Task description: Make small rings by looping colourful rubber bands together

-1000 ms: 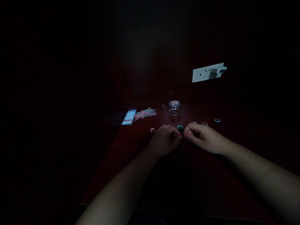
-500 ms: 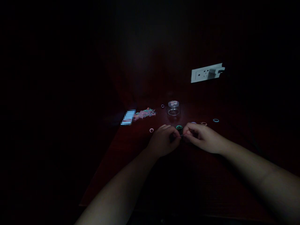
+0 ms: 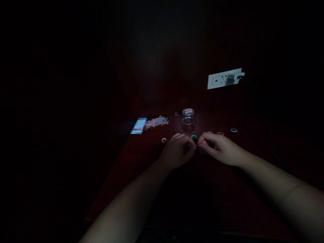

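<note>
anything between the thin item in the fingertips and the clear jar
Yes: a low green ring-shaped item lies on the table just beyond the left hand and right hand, between the thin item they pinch and the clear jar. Nothing taller visibly stands there.

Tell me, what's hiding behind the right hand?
Part of a purple thing and a peach-coloured ring show past the right hand. The hand covers the rest of the purple thing; anything else there can't be seen.

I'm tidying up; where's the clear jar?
Head view: the clear jar stands right of centre, beyond the green ring, a pale ring left of it.
</note>
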Available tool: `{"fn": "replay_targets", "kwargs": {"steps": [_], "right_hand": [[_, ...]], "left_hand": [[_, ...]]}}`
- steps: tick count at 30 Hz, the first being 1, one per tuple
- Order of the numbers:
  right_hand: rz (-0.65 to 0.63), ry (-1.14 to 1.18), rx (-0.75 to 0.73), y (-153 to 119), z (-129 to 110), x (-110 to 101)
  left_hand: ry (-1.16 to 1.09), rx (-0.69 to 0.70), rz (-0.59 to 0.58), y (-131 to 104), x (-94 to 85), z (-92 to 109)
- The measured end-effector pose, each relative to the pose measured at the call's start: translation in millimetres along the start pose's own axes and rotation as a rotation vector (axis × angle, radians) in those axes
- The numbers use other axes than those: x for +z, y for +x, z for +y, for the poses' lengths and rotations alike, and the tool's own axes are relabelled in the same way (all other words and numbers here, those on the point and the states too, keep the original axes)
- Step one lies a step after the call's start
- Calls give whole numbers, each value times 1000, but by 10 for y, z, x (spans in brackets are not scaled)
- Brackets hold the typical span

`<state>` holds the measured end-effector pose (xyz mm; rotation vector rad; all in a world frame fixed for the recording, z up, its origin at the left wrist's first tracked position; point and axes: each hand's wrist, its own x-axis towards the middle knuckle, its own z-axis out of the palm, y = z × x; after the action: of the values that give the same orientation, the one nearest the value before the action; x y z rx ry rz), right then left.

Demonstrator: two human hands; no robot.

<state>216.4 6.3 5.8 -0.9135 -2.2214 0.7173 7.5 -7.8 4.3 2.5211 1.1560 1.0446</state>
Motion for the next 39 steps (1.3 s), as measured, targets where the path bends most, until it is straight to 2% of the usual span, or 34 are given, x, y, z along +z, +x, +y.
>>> {"fn": "replay_targets", "kwargs": {"steps": [8,28,39], "right_hand": [[15,-17,-13,-2,-1,-6],[-20,-25,-14,3,-9,-8],[-6,-49,-26,4,1,-10]], "left_hand": [[19,-47,-10,-3,-7,17],[-34,-27,-49,11,-1,4],[-5,-29,-3,0,-13,12]]}}
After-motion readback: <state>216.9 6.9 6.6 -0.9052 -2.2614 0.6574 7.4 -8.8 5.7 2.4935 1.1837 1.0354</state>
